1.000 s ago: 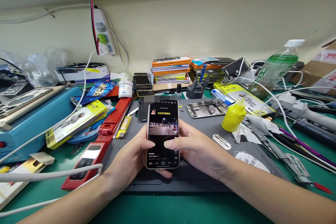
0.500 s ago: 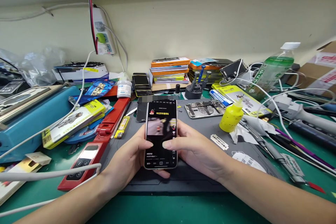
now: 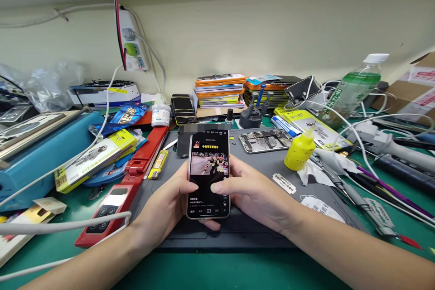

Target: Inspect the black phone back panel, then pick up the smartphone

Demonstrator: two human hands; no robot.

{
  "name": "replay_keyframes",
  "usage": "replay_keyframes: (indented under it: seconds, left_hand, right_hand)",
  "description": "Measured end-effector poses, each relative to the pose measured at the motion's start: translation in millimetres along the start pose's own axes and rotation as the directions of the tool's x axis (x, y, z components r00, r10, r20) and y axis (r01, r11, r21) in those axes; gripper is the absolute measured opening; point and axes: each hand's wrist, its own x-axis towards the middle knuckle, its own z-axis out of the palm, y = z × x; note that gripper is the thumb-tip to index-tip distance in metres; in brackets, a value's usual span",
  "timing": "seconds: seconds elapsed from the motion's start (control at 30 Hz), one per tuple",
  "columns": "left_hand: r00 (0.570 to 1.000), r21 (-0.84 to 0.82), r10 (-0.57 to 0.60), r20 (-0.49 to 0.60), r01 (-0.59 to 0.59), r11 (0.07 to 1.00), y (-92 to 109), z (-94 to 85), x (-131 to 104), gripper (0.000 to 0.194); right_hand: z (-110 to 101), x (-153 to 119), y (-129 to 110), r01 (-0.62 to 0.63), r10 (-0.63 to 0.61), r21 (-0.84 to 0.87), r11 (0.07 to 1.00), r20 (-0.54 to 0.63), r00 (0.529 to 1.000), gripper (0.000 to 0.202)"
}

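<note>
A left hand (image 3: 173,192) and a right hand (image 3: 249,190) grip one smooth phone (image 3: 207,177) between them, over a grey mat (image 3: 238,235).
From the left comes a blue machine (image 3: 30,163) with rounded edge, then a long red plastic tool (image 3: 134,176) with glossy panel. Next, the left fingers are curled around the phone's left side, thumb above the glass; the phone is flat, upright-shaped, with rounded corners. The right fingers close on its other side, thumb also over the screen. Further right lie an opened metal phone (image 3: 265,141), a yellow squeeze bottle (image 3: 299,152) and a clear bottle (image 3: 353,93), leaning. Compared with half a second before, the blurred video picture has become clearer, showing several people; both hands have kept their place.
</note>
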Motion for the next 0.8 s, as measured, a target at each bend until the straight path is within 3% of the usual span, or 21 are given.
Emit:
replay_keyframes:
  seconds: [0.8]
  left_hand:
    - [1.000,0.009,0.010,0.006,-0.010,1.000,0.9,1.1,0.2,0.048]
  right_hand:
    - [-1.4,-0.5,0.2,-0.006,0.006,0.015,1.000,-0.002,1.000,0.043]
